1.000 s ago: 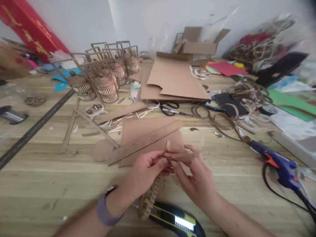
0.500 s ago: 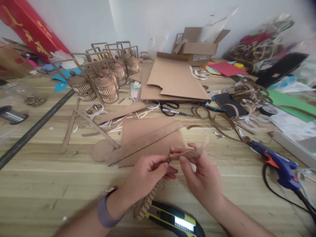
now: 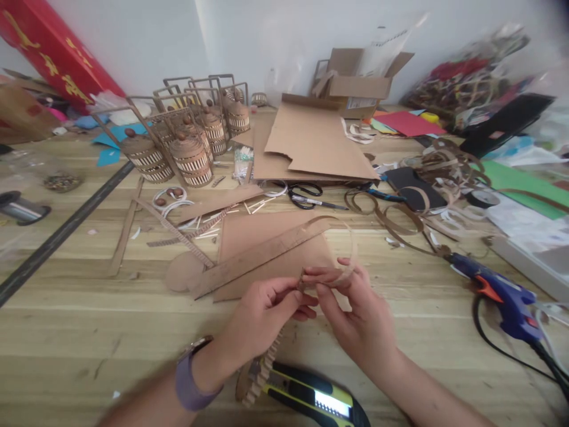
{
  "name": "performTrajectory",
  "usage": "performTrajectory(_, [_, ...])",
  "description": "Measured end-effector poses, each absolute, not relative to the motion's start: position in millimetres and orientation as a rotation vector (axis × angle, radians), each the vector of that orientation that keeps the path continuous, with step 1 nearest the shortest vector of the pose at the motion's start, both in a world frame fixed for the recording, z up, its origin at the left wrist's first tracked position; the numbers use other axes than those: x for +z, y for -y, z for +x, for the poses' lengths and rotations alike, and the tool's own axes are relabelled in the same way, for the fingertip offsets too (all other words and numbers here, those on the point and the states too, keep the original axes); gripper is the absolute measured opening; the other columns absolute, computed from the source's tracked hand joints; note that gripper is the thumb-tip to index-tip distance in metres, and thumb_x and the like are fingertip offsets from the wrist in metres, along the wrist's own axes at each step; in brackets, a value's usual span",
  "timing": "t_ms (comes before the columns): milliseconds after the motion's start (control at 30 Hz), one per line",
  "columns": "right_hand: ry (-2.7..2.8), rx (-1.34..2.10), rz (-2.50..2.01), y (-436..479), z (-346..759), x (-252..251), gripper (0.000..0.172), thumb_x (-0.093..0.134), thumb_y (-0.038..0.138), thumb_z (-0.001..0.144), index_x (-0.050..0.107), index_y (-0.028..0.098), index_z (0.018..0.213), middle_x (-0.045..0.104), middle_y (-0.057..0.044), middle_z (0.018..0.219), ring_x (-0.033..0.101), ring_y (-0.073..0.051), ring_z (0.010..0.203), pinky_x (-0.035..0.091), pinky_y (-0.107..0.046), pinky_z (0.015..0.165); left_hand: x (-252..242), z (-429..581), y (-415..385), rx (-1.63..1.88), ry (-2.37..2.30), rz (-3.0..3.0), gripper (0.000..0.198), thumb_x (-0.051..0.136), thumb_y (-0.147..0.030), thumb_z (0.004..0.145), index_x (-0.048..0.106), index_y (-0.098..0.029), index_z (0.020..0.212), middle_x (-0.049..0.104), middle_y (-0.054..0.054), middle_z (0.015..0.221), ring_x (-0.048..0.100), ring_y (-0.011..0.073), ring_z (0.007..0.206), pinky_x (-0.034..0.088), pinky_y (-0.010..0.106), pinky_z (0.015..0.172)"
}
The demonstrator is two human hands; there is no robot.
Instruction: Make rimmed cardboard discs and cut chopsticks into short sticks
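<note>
- Pinching a cardboard strip [image 3: 262, 370], the left hand [image 3: 267, 308] and right hand [image 3: 360, 323] meet low in the middle of the head view, above the table [image 3: 89, 332].
- The strip's long axis runs steeply. Its ribbed lower end points down and slightly left, toward the person, and its top is caught between the fingertips.
- From that pinch a thin band [image 3: 354, 246] of the same strip curls up and back to the right in an open arc. It is blurred, so I cannot tell where its tip ends.
- The left grip is closed, thumb and fingers on the strip's upper end. The right grip is closed on the band just beside it, and the fingertips of both hands almost touch.
- The ribbed part hangs below the left palm, and its end lies just beside a yellow-and-black utility knife [image 3: 311, 397].
- A blue glue gun [image 3: 502, 296] lies well apart to the right.
- A long flat cardboard piece [image 3: 262, 255] lies just beyond the hands.
- Half a second ago the band stuck out straighter, up and to the right; now it bows into a loop. The ribbed end has swung a little further left.
</note>
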State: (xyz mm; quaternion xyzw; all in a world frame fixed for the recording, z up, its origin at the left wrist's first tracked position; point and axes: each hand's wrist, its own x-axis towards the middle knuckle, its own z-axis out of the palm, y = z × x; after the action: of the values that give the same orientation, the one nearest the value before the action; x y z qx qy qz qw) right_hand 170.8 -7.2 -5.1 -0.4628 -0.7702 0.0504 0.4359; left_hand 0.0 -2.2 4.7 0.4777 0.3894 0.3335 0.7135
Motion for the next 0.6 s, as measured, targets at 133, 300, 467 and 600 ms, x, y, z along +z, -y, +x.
performTrajectory(133, [1.877, 0.12, -1.204, 8.4, 171.0, -2.0, 0.012, 0.052, 0.018, 0.092, 0.06, 0.026, 0.095, 0.077, 0.0, 0.091, 0.07, -0.021, 0.092, 0.049, -0.039, 0.087, 3.4, 1.1, 2.4, 0.739, -0.864, 1.015, 0.031, 0.062, -0.034, 0.089, 0.072, -0.016, 0.112, 0.077, 0.008, 0.096, 0.071, 0.0177, 0.084, 0.056, 0.029, 0.081])
performTrajectory(300, [1.958, 0.1, -1.063, 8.1, 166.6, -5.9, 0.012, 0.054, 0.015, 0.091, 0.058, 0.025, 0.097, 0.077, -0.001, 0.09, 0.071, -0.019, 0.091, 0.046, -0.04, 0.09, -0.4, 1.0, -1.5, 0.797, -0.871, 0.979, 0.036, 0.067, -0.04, 0.086, 0.071, -0.015, 0.111, 0.076, 0.009, 0.102, 0.071, 0.0187, 0.087, 0.056, 0.03, 0.081])
performTrajectory(467, [1.98, 0.096, -1.082, 7.1, 167.4, -8.8, 0.014, 0.057, 0.015, 0.091, 0.057, 0.026, 0.1, 0.077, 0.0, 0.092, 0.071, -0.02, 0.091, 0.045, -0.042, 0.092, -0.2, 0.2, -1.1, 0.783, -0.905, 0.993, 0.034, 0.064, -0.04, 0.087, 0.072, -0.015, 0.109, 0.076, 0.008, 0.098, 0.07, 0.0187, 0.085, 0.056, 0.031, 0.082])
performTrajectory(600, [1.838, 0.202, -1.247, 8.6, 170.4, -5.5, 0.009, 0.053, 0.018, 0.092, 0.056, 0.027, 0.093, 0.077, -0.001, 0.086, 0.07, -0.022, 0.09, 0.052, -0.039, 0.082, 0.9, 0.1, 2.0, 0.746, -0.907, 0.999, 0.032, 0.062, -0.037, 0.088, 0.073, -0.015, 0.109, 0.077, 0.008, 0.095, 0.072, 0.0191, 0.083, 0.057, 0.032, 0.081])
